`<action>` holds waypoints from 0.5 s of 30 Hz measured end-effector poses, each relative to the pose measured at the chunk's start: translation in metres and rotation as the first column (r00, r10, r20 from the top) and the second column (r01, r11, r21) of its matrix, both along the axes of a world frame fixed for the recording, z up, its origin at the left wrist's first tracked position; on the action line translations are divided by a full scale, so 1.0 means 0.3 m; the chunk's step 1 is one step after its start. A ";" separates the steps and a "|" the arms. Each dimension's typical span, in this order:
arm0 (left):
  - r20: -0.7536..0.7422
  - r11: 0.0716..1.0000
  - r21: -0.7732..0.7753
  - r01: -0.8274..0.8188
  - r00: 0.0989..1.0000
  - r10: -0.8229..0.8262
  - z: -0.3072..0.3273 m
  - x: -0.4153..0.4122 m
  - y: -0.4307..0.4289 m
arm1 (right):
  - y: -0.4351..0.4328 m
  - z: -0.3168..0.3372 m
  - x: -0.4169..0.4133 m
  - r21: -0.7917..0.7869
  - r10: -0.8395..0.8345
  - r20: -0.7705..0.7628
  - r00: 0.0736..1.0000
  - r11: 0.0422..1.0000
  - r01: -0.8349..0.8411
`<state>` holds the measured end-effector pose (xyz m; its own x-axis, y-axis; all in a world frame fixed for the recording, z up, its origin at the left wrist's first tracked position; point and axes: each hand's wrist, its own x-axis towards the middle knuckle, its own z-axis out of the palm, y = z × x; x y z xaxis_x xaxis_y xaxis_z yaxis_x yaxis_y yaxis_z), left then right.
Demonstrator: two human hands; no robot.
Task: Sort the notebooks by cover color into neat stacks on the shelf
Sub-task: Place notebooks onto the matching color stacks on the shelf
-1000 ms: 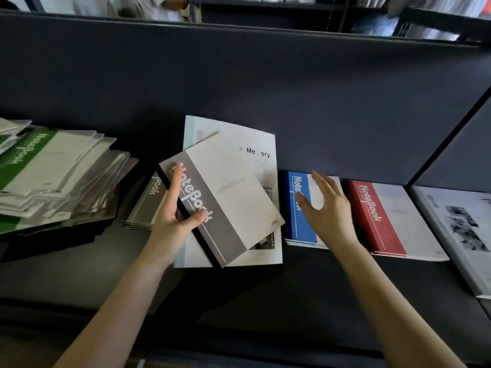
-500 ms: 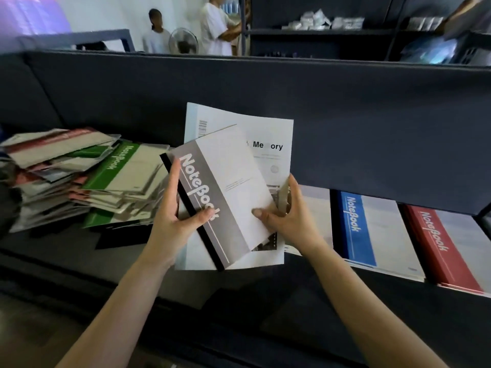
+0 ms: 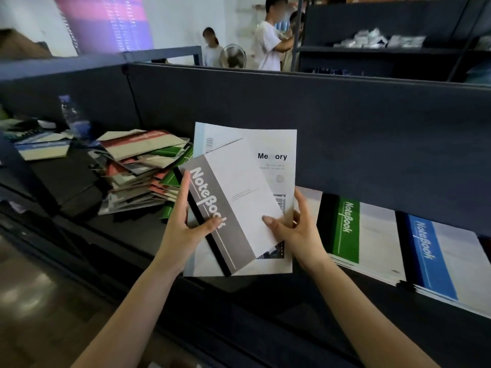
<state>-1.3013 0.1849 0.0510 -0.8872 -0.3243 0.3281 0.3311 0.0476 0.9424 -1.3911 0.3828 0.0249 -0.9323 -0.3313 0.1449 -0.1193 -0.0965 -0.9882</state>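
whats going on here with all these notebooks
A person is sorting notebooks on a dark shelf. The left hand and right hand hold a gray notebook over a white Memory booklet. A neat green stack and blue stack lie to the right; a messy pile sits to the left.

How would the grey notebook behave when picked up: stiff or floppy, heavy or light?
Probably fairly stiff: the grey notebook looks flat though gripped only at its edges. Likely light: left hand and right hand hold it by thumb pinches.
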 end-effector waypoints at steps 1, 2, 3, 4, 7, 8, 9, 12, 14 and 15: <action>0.014 1.000 -0.003 -0.001 1.000 0.001 -0.016 -0.001 -0.021 | -0.015 -0.002 0.006 0.010 -0.027 -0.010 1.000 1.000 0.027; 0.029 1.000 -0.005 0.002 1.000 -0.002 -0.035 -0.001 -0.042 | -0.028 -0.006 0.013 0.020 -0.053 -0.021 0.998 0.998 0.054; 0.050 1.000 0.000 0.001 0.999 -0.001 -0.057 0.001 -0.065 | -0.040 -0.014 0.016 0.033 -0.078 -0.028 0.997 0.996 0.078; 0.072 1.000 0.009 0.000 0.997 -0.001 -0.078 0.006 -0.086 | -0.051 -0.023 0.018 0.055 -0.092 -0.024 0.995 0.994 0.093; 0.126 0.999 0.010 -0.034 0.992 0.032 -0.139 0.021 -0.130 | -0.087 -0.056 0.023 0.156 -0.143 0.001 0.990 0.978 0.142; 0.134 0.999 0.011 -0.047 0.990 0.045 -0.156 0.024 -0.135 | -0.098 -0.068 0.022 0.209 -0.170 -0.018 0.985 0.963 0.170; 0.143 0.998 0.025 -0.059 0.988 0.054 -0.171 0.028 -0.138 | -0.110 -0.079 0.021 0.270 -0.191 -0.056 0.980 0.942 0.199; 0.183 0.993 0.052 -0.107 0.978 0.095 -0.205 0.037 -0.143 | -0.126 -0.095 0.020 0.361 -0.256 -0.107 0.961 0.890 0.278; 0.226 0.985 0.075 -0.158 0.964 0.138 -0.231 0.039 -0.161 | -0.110 -0.093 0.008 0.385 -0.324 -0.108 0.940 0.858 0.340; 0.246 0.978 0.094 -0.185 0.956 0.158 -0.244 0.041 -0.178 | -0.097 -0.090 0.000 0.391 -0.364 -0.110 0.925 0.840 0.377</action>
